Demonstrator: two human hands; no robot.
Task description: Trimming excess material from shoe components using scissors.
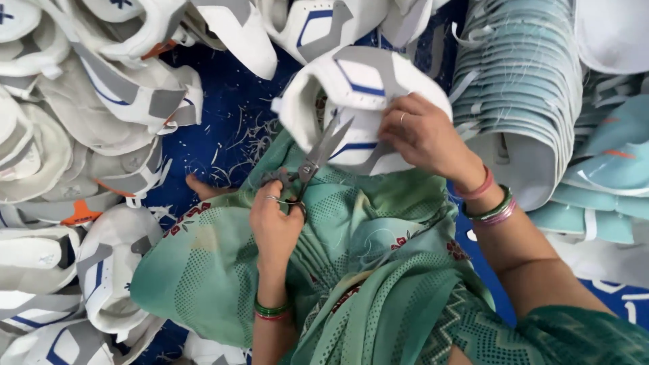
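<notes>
Hands (277, 226) on steel scissors (314, 162), curved shoe upper (358, 84)

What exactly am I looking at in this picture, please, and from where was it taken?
There is no machine here: a person works with two bare hands, and the one picture comes from a camera worn on that person's head, looking down into the lap. The left hand has its fingers through the handles of a pair of scissors, whose blades stand open against a white shoe upper with grey and blue trim. The right hand grips that piece from above. Both wrists wear bangles, and green patterned cloth covers the lap. Around lie heaps of similar white uppers on the left, a stack of pale teal pieces on the right, and thread snippets on a blue floor covering.
</notes>
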